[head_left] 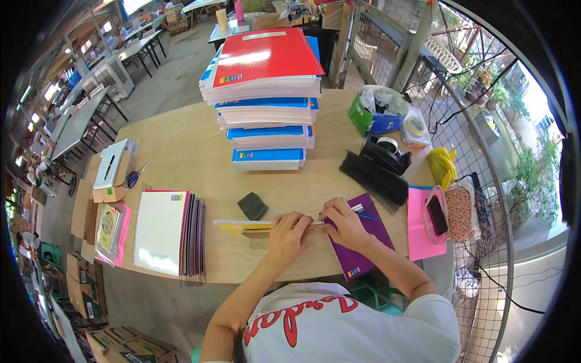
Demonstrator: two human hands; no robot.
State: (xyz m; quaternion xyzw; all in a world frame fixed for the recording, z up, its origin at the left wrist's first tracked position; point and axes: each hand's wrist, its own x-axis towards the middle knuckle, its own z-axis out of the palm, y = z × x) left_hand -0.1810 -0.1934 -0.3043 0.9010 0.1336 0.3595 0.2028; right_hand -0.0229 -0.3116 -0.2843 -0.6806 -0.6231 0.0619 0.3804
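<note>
OK, I've got the left hand (288,235) pinching the edge-on pad (243,225) at the table (181,163)'s near side; right hand (345,225) fingers curl at its right end, above the purple notebook (356,257), grip I can't tell.

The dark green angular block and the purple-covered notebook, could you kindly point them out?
Dark green angular block (252,206): head view, middle of its upper surface.
Purple-covered notebook (348,254): head view, lower part of its cover.
</note>
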